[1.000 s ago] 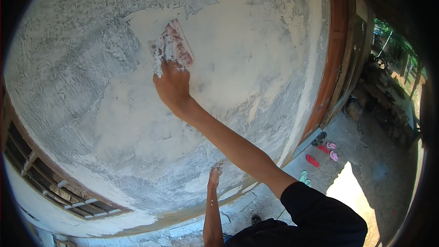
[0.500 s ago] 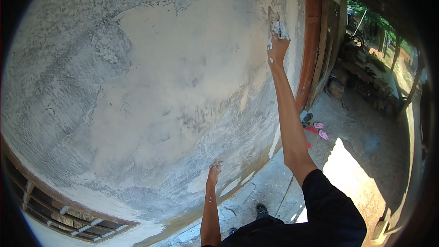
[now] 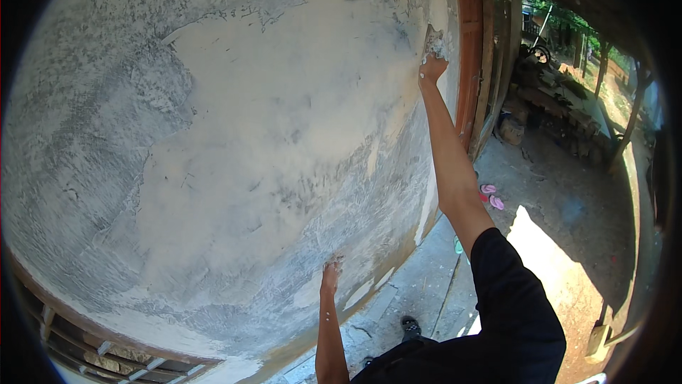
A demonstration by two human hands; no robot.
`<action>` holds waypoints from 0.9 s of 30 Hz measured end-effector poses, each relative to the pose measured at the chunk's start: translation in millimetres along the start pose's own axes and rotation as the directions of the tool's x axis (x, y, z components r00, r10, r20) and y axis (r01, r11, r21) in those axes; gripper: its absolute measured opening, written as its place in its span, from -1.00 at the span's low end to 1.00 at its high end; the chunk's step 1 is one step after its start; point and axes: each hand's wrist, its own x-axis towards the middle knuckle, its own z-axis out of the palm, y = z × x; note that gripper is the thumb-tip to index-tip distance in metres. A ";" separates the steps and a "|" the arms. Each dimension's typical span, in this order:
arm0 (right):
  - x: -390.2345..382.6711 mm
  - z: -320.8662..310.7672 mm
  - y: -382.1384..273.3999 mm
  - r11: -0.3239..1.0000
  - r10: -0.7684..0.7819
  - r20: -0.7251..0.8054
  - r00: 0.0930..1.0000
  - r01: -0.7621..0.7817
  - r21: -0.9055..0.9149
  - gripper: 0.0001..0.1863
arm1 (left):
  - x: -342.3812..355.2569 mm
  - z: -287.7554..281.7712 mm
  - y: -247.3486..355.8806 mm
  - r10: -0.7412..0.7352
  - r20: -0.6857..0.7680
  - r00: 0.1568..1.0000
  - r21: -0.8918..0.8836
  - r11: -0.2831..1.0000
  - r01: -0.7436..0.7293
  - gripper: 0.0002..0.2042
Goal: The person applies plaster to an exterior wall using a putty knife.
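My right hand [image 3: 431, 68] is closed on a flat trowel [image 3: 435, 36] smeared with white paste, against the plastered wall [image 3: 270, 135] at its upper right edge, beside the wooden door frame. The wall has a broad pale patch with rougher grey areas around it. Below the patch, my left hand [image 3: 331, 274] is low near the wall, with paste about its fingers; it seems closed, and what it may hold is too small to make out. White specks dot my left forearm.
A wooden door [image 3: 469, 57] borders the wall on the right, a barred window [image 3: 106, 347] is at lower left. Pink sandals [image 3: 495, 201] lie on the concrete paving [image 3: 419, 284] by the door. Stacked dark material [image 3: 561, 107], posts [image 3: 632, 121] and greenery stand beyond at right.
My right hand with the trowel has gone from the middle of the patch to the wall's right edge by the door. My left hand stays low. The view has shifted.
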 end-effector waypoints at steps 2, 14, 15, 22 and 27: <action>-12.6 6.9 3.8 0.998 -0.029 -0.041 0.999 0.027 -0.050 -0.82 | -5.7 -11.0 2.4 0.017 -0.049 0.999 -0.057 0.998 -0.019 -0.69; -98.5 -5.0 -45.4 0.955 -0.209 0.363 0.908 0.269 -0.123 -0.74 | 15.1 -10.5 -5.7 0.023 0.034 0.999 -0.005 1.000 -0.023 -0.69; -131.2 -6.4 -66.1 0.952 -0.207 0.413 0.887 0.280 -0.124 -0.69 | 14.1 -18.8 -7.6 0.021 0.030 0.999 -0.002 1.000 -0.020 -0.69; -296.8 -42.4 -154.0 0.976 -0.058 0.621 0.782 -0.085 0.199 -0.81 | 13.9 -4.6 -8.3 0.034 0.049 0.998 -0.042 0.999 -0.032 -0.67; -418.4 -71.9 -207.9 0.974 -0.224 0.798 0.560 0.098 0.204 -0.70 | 19.2 -9.8 -13.2 -0.034 0.130 0.991 -0.086 0.995 0.045 -0.65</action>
